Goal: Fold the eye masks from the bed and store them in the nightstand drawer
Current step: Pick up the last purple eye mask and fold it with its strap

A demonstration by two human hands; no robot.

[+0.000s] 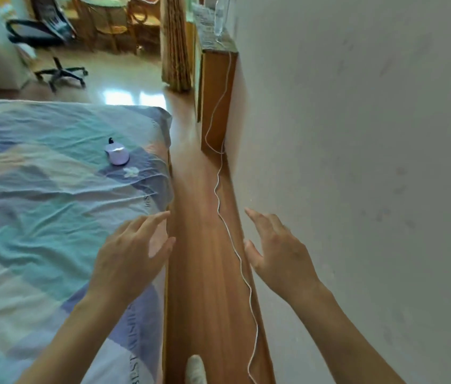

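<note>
From the head camera, a small lilac eye mask [117, 156] lies folded into a compact bundle on the bed [25, 189], well beyond the left fingertips and a little to their left, near the bed's far right corner; a dark strap end pokes out of its far side, and the bundle is too rounded to tell a long axis. The left hand [127, 256] hovers palm down over the right edge of the bed, fingers [151, 220] spread and loosely extended, released and holding nothing; whether they brush the sheet cannot be told. The right hand [279, 250] is likewise open and empty, fingers splayed forward, held in the air close to the pale wall [371, 134] on its right. Between the two hands runs a narrow strip of wooden floor [199, 273], and a thin white cord [239, 261] snakes along it just left of the right thumb, leading ahead to a wooden cabinet [216, 101] against the wall. Far beyond the fingertips stand a patterned curtain [176, 45], a black office chair [50, 51] and wooden chairs [144, 20]. A light-coloured foot [195, 370] shows on the floor below the wrists.
</note>
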